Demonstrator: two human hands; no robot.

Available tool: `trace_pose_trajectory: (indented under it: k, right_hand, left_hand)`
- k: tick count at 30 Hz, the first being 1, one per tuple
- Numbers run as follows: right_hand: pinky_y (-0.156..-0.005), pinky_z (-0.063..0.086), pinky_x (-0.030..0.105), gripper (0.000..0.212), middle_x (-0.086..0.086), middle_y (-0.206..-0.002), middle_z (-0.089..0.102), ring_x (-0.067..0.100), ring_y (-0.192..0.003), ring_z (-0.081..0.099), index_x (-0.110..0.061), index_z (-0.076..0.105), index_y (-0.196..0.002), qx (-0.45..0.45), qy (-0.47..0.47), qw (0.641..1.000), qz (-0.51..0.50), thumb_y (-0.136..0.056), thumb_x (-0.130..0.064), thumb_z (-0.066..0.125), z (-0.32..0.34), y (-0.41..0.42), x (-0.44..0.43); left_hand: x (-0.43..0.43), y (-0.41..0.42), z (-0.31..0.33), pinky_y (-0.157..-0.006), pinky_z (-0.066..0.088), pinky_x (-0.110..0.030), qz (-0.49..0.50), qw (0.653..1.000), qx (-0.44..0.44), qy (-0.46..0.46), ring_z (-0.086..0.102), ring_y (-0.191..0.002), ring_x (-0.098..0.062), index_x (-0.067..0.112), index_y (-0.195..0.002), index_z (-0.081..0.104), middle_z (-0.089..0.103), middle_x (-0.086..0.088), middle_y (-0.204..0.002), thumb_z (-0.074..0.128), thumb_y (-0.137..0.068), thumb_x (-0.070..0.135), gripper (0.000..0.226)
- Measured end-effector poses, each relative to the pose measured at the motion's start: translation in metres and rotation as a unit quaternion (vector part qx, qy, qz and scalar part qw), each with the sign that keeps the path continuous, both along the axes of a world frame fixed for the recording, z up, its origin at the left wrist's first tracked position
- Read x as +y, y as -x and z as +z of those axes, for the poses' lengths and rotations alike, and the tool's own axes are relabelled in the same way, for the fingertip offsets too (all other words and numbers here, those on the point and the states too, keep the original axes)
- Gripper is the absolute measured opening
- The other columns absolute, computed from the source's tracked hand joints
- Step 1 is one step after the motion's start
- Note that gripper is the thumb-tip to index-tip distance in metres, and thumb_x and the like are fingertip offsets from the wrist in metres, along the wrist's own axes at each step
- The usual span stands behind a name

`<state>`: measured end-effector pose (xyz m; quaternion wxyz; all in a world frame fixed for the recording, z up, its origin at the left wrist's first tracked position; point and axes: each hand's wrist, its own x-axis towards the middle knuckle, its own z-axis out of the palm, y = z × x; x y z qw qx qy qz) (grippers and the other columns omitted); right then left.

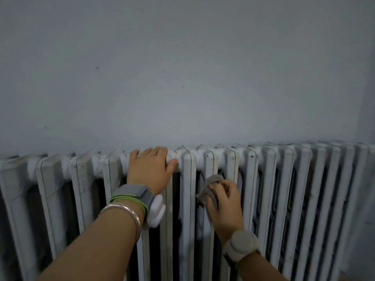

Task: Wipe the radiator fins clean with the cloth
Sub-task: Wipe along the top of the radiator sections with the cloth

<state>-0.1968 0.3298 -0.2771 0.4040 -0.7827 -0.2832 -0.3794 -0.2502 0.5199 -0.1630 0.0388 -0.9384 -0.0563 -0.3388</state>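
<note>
Pale grey-blue plastered wall – matt, faintly mottled, with a few small dark specks – fills the upper half of the scene. Against its foot stands a long white-painted metal radiator, built of many upright, flat-faced fins with rounded shoulders. The fins are joined near the top by short tubular sections, and dark slots show between them. The paint is chipped and grimy, with darker smudges on the sections to the left.

The person's left hand rests on the radiator's top near the middle. Its fingers are hooked over the crest and its thumb lies along the front of the upper tube, so it grips the top edge. The right hand is lower and just to the right, its fingers bent and pinching a small crumpled grey cloth of soft, woven look. The cloth is pressed against the front of a fin and the slot beside it, just below the upper tube.

On the left wrist sit a grey fabric strap with yellow-green edging, a smooth white rounded plastic unit and a plain polished silver bangle. The right wrist carries a beige round padded disc on a band.
</note>
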Motion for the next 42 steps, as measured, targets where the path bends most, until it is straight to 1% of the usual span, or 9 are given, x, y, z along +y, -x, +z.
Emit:
trace_pose_trajectory:
  k: [4,9,12,16,20,24,28,37,42]
  right_hand:
    - [-0.086,0.048,0.028,0.005,-0.017,-0.102,0.04,0.01,-0.095,0.051,-0.023,0.057,-0.091,0.026,0.016,0.999,0.041,-0.088,-0.02,0.057,-0.006,0.009,-0.01]
    - [-0.076,0.033,0.001,0.021,-0.007,-0.099,0.048,0.005,-0.089,0.05,-0.027,0.058,-0.091,-0.011,-0.08,0.997,0.003,-0.08,-0.013,0.067,0.06,0.024,-0.013]
    - [-0.077,0.034,0.005,0.02,-0.002,-0.103,0.048,0.011,-0.093,0.05,-0.022,0.062,-0.098,-0.043,-0.103,0.994,-0.007,-0.079,-0.014,0.066,0.115,0.016,-0.002]
    - [-0.079,0.031,0.015,0.025,0.01,-0.107,0.054,0.029,-0.101,0.051,-0.015,0.065,-0.105,-0.008,-0.005,0.998,-0.057,-0.082,-0.01,0.057,0.16,-0.025,0.014]
    - [-0.091,0.043,0.033,0.03,0.015,-0.117,0.055,0.035,-0.107,0.051,-0.016,0.063,-0.114,0.078,0.142,0.98,-0.119,-0.087,-0.019,0.05,0.172,-0.057,0.028]
    - [-0.094,0.046,0.032,0.033,0.008,-0.125,0.061,0.031,-0.111,0.056,-0.016,0.062,-0.12,0.212,0.266,0.935,-0.1,-0.094,-0.025,0.044,0.173,-0.063,0.037]
    - [-0.087,0.047,0.031,0.032,0.01,-0.119,0.063,0.031,-0.107,0.058,-0.011,0.064,-0.116,0.208,0.277,0.933,-0.094,-0.094,-0.023,0.044,0.176,-0.054,0.033]
    - [-0.082,0.05,0.037,0.016,0.007,-0.097,0.067,0.03,-0.094,0.058,-0.019,0.066,-0.086,0.142,0.221,0.961,-0.086,-0.085,-0.022,0.05,0.163,-0.04,0.018]
    - [-0.087,0.036,0.035,0.025,0.013,-0.092,0.065,0.034,-0.09,0.055,-0.016,0.071,-0.103,0.017,0.145,0.985,-0.096,-0.087,-0.017,0.052,0.13,-0.039,0.012]
  left_hand:
    - [0.0,0.001,0.0,-0.107,0.022,-0.041,0.001,1.0,-0.008,-0.002,0.049,-0.121,-0.016,0.025,-0.128,0.048,0.056,0.008,-0.13,0.016,-0.09,0.054,0.058]
    - [0.0,0.001,-0.002,-0.106,0.022,-0.042,0.006,1.0,-0.017,-0.001,0.05,-0.119,-0.016,0.025,-0.128,0.048,0.057,0.008,-0.127,0.011,-0.087,0.056,0.063]
    - [0.001,0.002,-0.001,-0.108,0.021,-0.042,0.003,1.0,-0.016,-0.001,0.048,-0.122,-0.016,0.025,-0.128,0.048,0.055,0.008,-0.13,0.009,-0.085,0.056,0.066]
    - [0.0,0.001,-0.001,-0.108,0.021,-0.042,0.002,1.0,-0.021,0.006,0.049,-0.122,-0.016,0.024,-0.13,0.048,0.055,0.007,-0.131,0.016,-0.091,0.054,0.059]
    - [0.001,0.0,-0.004,-0.106,0.024,-0.043,0.0,0.999,-0.035,-0.002,0.053,-0.117,-0.016,0.025,-0.125,0.051,0.059,0.009,-0.124,0.003,-0.079,0.058,0.074]
    - [0.002,-0.001,-0.004,-0.108,0.023,-0.043,0.008,1.0,-0.03,-0.003,0.05,-0.122,-0.015,0.025,-0.128,0.049,0.056,0.009,-0.13,0.002,-0.079,0.058,0.075]
    - [0.001,-0.001,-0.005,-0.108,0.024,-0.043,0.005,1.0,-0.031,0.002,0.049,-0.123,-0.017,0.024,-0.128,0.049,0.056,0.007,-0.131,0.012,-0.088,0.057,0.064]
    - [0.001,0.0,-0.004,-0.105,0.025,-0.042,0.0,0.999,-0.039,-0.004,0.051,-0.12,-0.016,0.024,-0.126,0.05,0.057,0.008,-0.129,-0.002,-0.076,0.058,0.08]
    - [0.001,0.0,-0.003,-0.105,0.024,-0.042,0.01,1.0,-0.018,-0.012,0.049,-0.121,-0.016,0.024,-0.128,0.047,0.055,0.008,-0.131,0.007,-0.087,0.057,0.066]
